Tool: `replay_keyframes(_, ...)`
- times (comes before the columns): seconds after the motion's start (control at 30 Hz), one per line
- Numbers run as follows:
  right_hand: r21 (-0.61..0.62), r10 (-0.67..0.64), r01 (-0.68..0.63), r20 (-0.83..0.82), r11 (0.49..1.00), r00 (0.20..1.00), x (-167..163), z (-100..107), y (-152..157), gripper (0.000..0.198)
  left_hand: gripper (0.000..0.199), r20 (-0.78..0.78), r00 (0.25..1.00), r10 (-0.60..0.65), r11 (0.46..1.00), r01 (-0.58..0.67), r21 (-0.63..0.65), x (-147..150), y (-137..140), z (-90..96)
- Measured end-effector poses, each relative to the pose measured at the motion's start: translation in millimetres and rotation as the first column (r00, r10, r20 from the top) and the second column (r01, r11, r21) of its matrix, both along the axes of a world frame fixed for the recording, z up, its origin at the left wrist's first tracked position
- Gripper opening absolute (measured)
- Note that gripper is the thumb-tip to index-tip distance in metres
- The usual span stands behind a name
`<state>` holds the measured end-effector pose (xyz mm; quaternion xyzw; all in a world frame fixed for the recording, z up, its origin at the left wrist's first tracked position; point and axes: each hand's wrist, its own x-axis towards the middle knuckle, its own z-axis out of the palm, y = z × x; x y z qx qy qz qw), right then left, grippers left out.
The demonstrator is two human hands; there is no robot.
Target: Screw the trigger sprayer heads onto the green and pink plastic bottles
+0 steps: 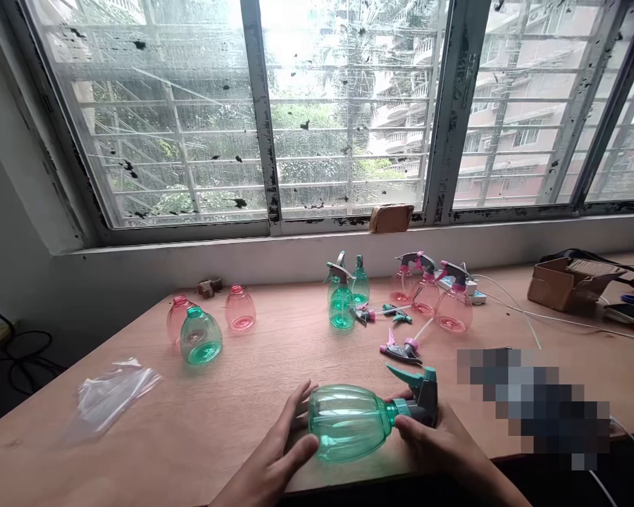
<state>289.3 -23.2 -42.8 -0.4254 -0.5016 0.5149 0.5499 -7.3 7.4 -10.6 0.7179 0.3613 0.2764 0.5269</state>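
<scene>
Green bottle [349, 422]: lying on its side at lower centre of the frame, between the two hands, with base turned to the left and neck to the right; cannot tell whether touching the table [275, 345] or held just above.
Spray head [427, 396]: one, grey and green, fitted on the neck of this bottle, with trigger to the upper left.
Left hand [277, 454]: at the base of the bottle, with thumb and fingers spread apart around the end; cannot tell how firmly pressing.
Right hand [438, 440]: clamped on the neck and spray head, with thumb in front and fingers mostly hidden behind.
Pink open bottles [240, 312]: two, upright at left of the frame, one partly hidden.
Green open bottle [201, 338]: one, upright, in front of the partly hidden pink one.
Green topped bottles [342, 306]: three, upright near the centre, grouped closely, two partly covered.
Pink topped bottles [453, 310]: three, upright, right of centre.
Loose spray heads [403, 352]: three, lying between and before these groups, two pink and grey, one green and grey.
Plastic bag [113, 398]: seen at lower left, flat and crumpled.
Cardboard box [560, 285]: one, at right.
Brown block [391, 219]: one, on the window sill [296, 243], above centre.
</scene>
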Motion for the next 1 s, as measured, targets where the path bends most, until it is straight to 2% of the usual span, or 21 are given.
replay_keyframes(0.13,-0.023,0.024,-0.025,-0.038,0.999,0.999,-1.0,2.3,-0.3,0.054,0.07,0.015,1.0,0.019,1.0,-0.019,-0.018,-0.1,1.0,-2.0)
replay_keyframes(0.27,-0.053,0.032,-0.034,-0.033,0.998,0.999,-1.9,4.2,-1.5,0.054,0.072,0.096,0.995,-0.01,1.0,0.012,-0.018,1.0,1.2,-3.6)
replay_keyframes(0.37,-0.059,0.032,-0.032,-0.015,0.998,0.999,-0.8,3.2,-1.2,0.054,0.07,0.084,0.996,-0.019,1.0,0.02,-0.008,1.7,0.4,-0.5)
replay_keyframes(0.53,-0.052,0.013,-0.013,0.006,0.999,1.0,0.9,3.6,-1.3,0.055,0.069,0.054,0.998,-0.016,1.0,0.017,-0.009,1.1,-2.1,3.7)
replay_keyframes(0.8,-0.031,0.05,-0.051,-0.025,0.998,0.998,1.6,3.8,-1.9,0.054,0.067,0.091,0.995,-0.037,0.999,0.037,-0.005,0.7,-1.8,-1.9)
replay_keyframes(1.0,0.002,-0.003,0.003,-0.006,1.0,1.0,2.5,-1.1,0.3,0.049,0.062,0.08,0.996,-0.024,1.0,0.026,-0.018,2.2,0.2,0.2)
